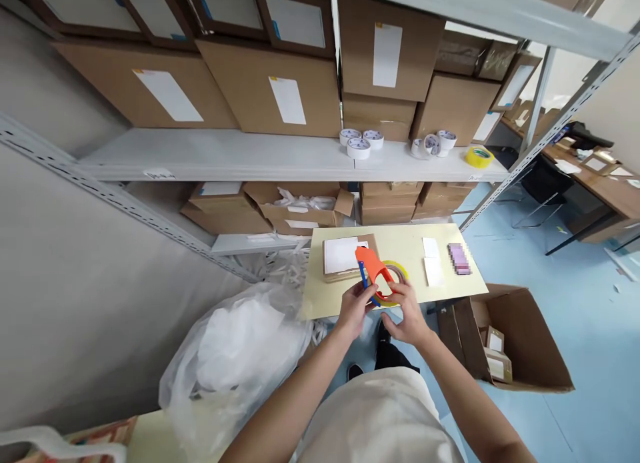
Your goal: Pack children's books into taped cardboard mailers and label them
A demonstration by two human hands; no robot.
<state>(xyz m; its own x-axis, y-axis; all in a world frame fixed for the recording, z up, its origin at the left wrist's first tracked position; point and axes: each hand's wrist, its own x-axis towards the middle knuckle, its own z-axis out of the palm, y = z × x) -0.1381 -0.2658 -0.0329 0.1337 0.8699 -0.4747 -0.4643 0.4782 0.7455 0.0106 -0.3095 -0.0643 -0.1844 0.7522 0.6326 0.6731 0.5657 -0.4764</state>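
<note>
Both of my hands hold an orange tape dispenser (373, 268) with a blue handle, just above the near edge of a small pale yellow table (450, 289). My left hand (356, 305) grips its blue handle from the left. My right hand (406, 309) is closed on the yellow-rimmed tape roll (399, 272) in the dispenser. Behind the dispenser lies a flat brown parcel with a white sheet (341, 255) on it.
On the table also lie white slips (433, 263) and a pink item (459, 259). An open cardboard box (520, 343) stands on the floor at right, a clear plastic bag (240, 356) at left. Shelves behind hold cartons and tape rolls (360, 143).
</note>
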